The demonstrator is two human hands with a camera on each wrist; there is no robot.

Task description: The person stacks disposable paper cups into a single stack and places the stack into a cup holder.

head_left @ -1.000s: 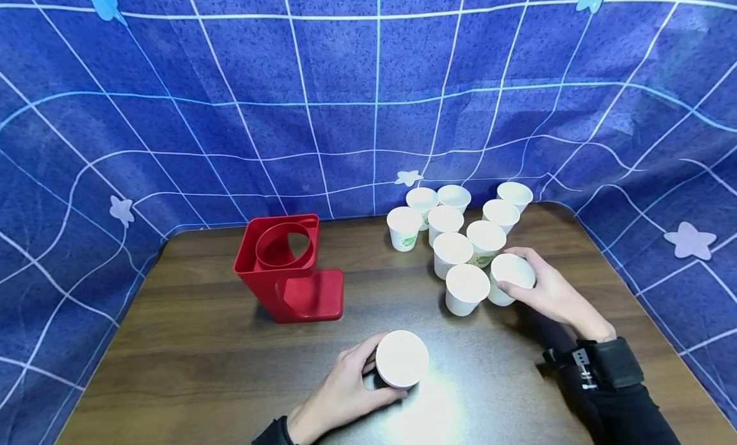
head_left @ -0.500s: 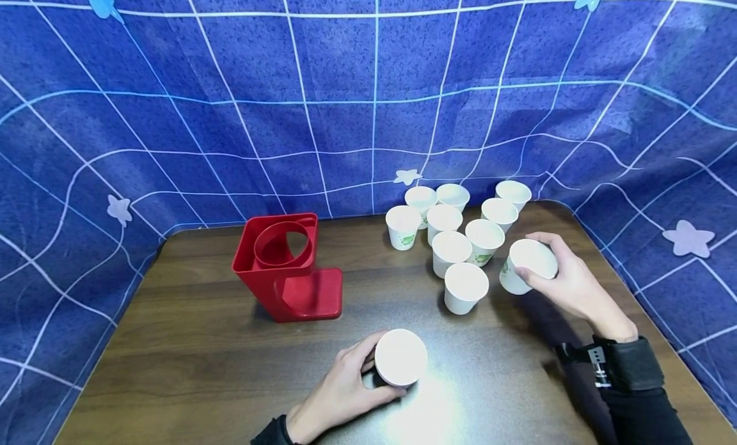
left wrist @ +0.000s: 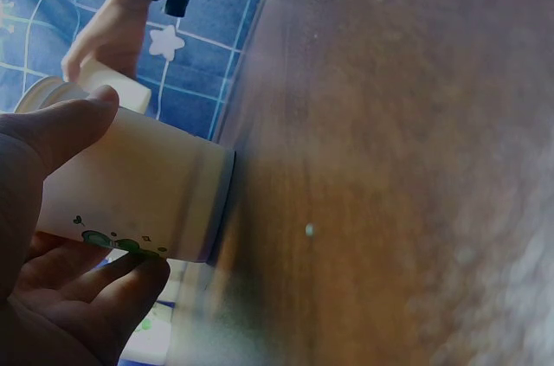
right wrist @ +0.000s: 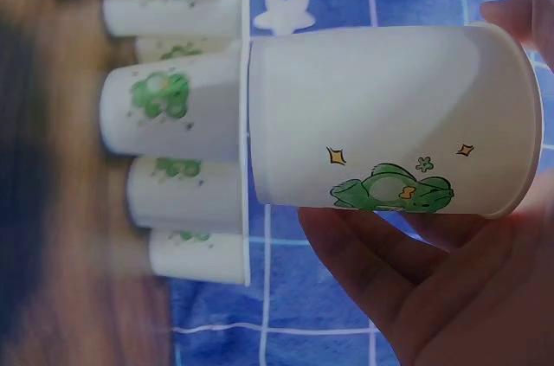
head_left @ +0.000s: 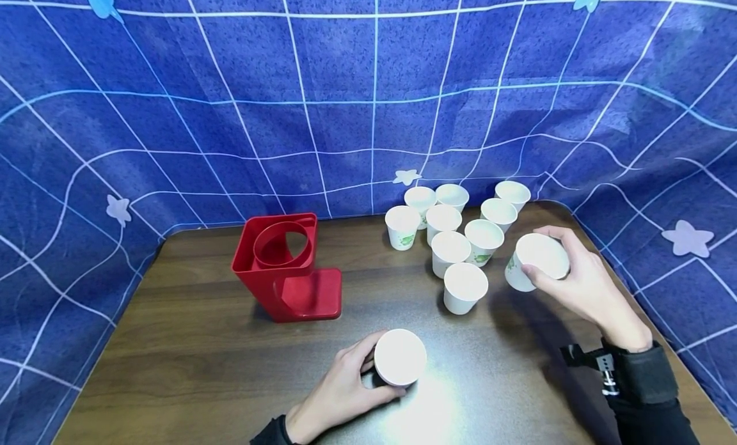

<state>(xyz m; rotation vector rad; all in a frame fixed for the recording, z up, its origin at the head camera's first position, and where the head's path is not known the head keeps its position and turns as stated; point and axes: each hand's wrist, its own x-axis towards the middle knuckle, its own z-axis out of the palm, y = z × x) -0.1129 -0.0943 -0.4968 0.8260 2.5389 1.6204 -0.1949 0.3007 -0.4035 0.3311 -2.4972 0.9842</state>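
Near the front of the table, my left hand (head_left: 342,384) grips a white paper cup (head_left: 400,357) between thumb and fingers. In the left wrist view that cup (left wrist: 147,180) stands upright at the tabletop, and more than one lip seems to show at its rim. My right hand (head_left: 590,285) holds another white paper cup (head_left: 535,263), raised off the table at the right. A green cartoon print shows on this cup (right wrist: 389,115) in the right wrist view, its base about level with the rims of the cups behind. Nearest to it stand several upright paper cups (head_left: 465,288).
Left of centre stands a red plastic holder (head_left: 259,275) with a ring on top and a flat base (head_left: 316,298). The brown wooden table (head_left: 190,368) meets a blue patterned cloth (head_left: 345,138) at the back and sides.
My right hand has lifted its cup away from the front of the cup group, up and to the right. The left hand and its cup have stayed in place.
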